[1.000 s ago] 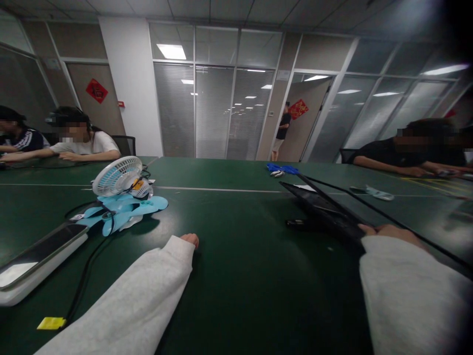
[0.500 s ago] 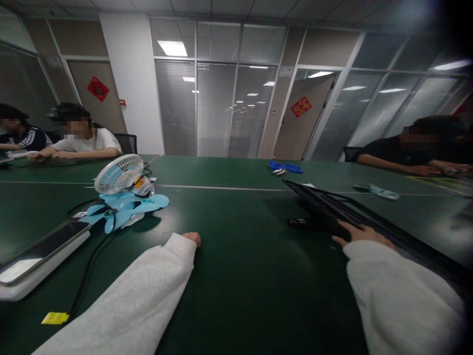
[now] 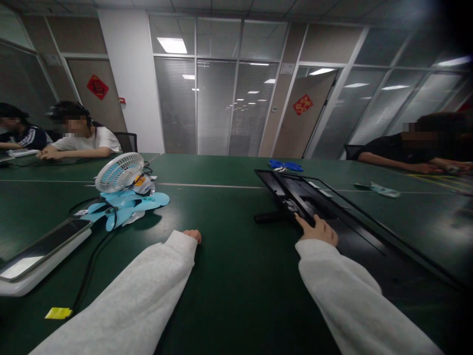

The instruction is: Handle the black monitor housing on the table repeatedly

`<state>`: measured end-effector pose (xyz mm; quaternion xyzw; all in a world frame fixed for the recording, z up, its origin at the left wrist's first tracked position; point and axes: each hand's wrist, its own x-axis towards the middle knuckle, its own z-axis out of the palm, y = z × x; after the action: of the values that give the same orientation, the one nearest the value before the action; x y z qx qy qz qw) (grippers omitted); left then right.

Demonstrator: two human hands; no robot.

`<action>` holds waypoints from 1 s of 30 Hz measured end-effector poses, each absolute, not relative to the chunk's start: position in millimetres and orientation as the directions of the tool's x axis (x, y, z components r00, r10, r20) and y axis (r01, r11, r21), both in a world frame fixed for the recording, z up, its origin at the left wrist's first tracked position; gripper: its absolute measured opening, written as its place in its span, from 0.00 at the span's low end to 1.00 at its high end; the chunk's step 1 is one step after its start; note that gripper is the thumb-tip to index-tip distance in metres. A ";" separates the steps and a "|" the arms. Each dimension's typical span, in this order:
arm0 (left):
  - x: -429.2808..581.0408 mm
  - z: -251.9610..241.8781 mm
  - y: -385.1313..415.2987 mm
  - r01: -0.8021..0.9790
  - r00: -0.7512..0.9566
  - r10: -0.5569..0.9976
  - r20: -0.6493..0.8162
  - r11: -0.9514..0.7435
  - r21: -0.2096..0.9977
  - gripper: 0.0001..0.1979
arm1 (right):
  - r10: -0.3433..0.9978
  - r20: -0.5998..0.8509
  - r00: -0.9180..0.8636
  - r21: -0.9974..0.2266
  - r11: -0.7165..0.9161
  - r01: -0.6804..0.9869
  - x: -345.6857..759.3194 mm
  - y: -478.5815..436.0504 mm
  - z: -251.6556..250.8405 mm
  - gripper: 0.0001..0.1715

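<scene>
A black flat monitor [image 3: 332, 207] lies back-up and tilted on the green table [image 3: 229, 266], right of the middle. My right hand [image 3: 318, 230] grips its near left edge, with the fingers curled on the black frame and a grey sleeve down to the wrist. A short black stand piece [image 3: 268, 216] sticks out to the left below the monitor. My left hand [image 3: 192, 234] rests on the table left of the middle. Only a fingertip pokes out of its grey sleeve, and it touches nothing but the tabletop.
A small white fan [image 3: 118, 172] on light blue parts [image 3: 127, 204] stands at the left, with a black cable [image 3: 90, 261] and a yellow tag [image 3: 59, 312]. A white flat device [image 3: 37, 256] lies near the left edge. Blue gloves [image 3: 285, 165] lie further back. Other people sit at the left [image 3: 79, 140] and the right [image 3: 410, 148].
My right hand has slid left along with the black monitor, which has swung towards the table's middle and shows more of its back. My left arm has stayed still.
</scene>
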<state>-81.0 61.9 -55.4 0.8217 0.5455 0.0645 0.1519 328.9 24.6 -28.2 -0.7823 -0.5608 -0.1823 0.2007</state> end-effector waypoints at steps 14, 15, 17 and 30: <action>-78.0 -25.2 9.9 0.792 0.374 0.550 0.747 -0.609 0.052 0.21 | 0.727 0.541 -0.424 0.043 0.479 0.877 231.4 -13.9 -15.6 0.47; -76.2 -23.2 7.1 0.772 0.383 0.444 0.810 -0.636 -0.017 0.23 | 0.705 0.528 -0.474 0.040 0.536 0.843 230.0 -15.6 -12.0 0.47; -72.8 -19.5 2.2 0.743 0.409 0.315 0.857 -0.659 -0.112 0.26 | 0.665 0.510 -0.546 0.022 0.624 0.781 227.7 -19.1 -4.4 0.46; -66.7 -10.1 -11.1 0.791 0.395 0.507 0.766 -0.612 -0.003 0.10 | 0.677 0.383 -0.629 -0.394 0.735 0.551 200.6 -99.0 73.8 0.14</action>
<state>-66.7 -11.1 -10.1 0.8139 0.3988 0.3786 -0.1876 200.6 -99.0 73.8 -0.3432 -0.8944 0.1206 0.2603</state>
